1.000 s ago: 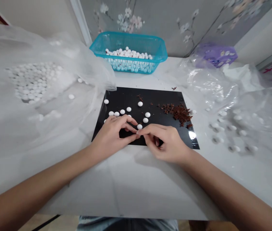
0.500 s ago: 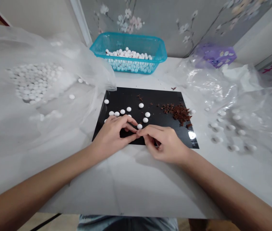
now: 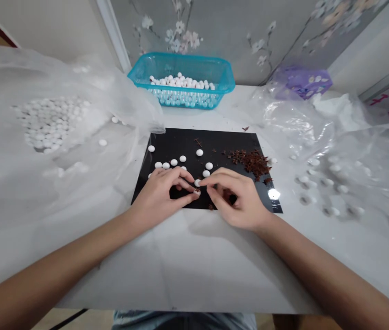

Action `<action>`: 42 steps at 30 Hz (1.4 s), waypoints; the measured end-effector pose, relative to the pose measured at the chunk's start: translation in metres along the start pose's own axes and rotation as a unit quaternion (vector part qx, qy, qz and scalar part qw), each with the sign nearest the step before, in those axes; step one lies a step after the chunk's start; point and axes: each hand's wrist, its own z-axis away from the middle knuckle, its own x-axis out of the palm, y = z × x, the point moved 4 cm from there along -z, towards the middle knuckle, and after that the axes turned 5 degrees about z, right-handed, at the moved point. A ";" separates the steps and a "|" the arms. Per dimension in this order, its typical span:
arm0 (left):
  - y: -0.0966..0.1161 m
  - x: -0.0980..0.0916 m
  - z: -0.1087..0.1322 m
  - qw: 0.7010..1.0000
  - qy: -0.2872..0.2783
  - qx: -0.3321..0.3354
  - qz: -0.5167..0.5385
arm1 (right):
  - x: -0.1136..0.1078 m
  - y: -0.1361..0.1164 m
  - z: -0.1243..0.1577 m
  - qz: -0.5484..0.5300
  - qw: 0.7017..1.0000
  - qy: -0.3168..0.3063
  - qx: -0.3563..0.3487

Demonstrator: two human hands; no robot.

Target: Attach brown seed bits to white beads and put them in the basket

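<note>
Between the thumb and forefinger of my left hand (image 3: 167, 190) is a small white ball (image 3: 197, 193) with a bit of reddish brown on its top. My right hand (image 3: 237, 197) is just beside it, thumb and forefinger slightly apart, with no object visible between the tips. Its forefinger tip is close to another white ball (image 3: 197, 182); whether they touch I cannot tell. Both hands are over a black mat (image 3: 173, 142) where several loose white balls lie. A heap of small, spiky reddish-brown pieces (image 3: 256, 164) is on the mat's right side.
Behind the mat stands a blue plastic basket (image 3: 227, 85) with many white balls inside. A clear plastic bag (image 3: 112, 91) of white balls spreads over the left of the white table (image 3: 180, 266). More clear plastic (image 3: 297, 119) lies at right, near a purple package (image 3: 307, 82).
My right hand's fingertips have drawn back a little to the right from the left fingertips, and the ball in my left hand now shows. The whole view has shifted slightly.
</note>
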 end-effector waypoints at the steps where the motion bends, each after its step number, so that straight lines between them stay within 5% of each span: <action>1: 0.000 0.000 0.000 1.000 0.003 0.000 -0.001 | 0.002 0.000 0.000 -0.001 1.000 -0.011 -0.010; 12: -0.001 0.001 0.001 0.999 0.012 0.016 -0.025 | 0.009 -0.002 -0.003 0.052 0.988 -0.146 0.017; 20: 0.003 -0.003 0.004 0.993 0.031 0.060 -0.093 | -0.037 0.021 -0.014 0.156 0.985 0.061 0.041; 30: -0.001 -0.004 0.004 0.987 0.037 0.080 -0.135 | -0.009 0.019 -0.009 0.258 0.961 -0.074 0.064; 38: -0.006 -0.045 -0.004 0.966 0.084 0.095 -0.226 | -0.025 0.026 -0.012 0.291 0.953 -0.027 0.078; 42: -0.007 -0.045 -0.003 0.957 0.078 0.101 -0.262 | -0.019 0.029 -0.011 0.306 0.951 -0.044 0.032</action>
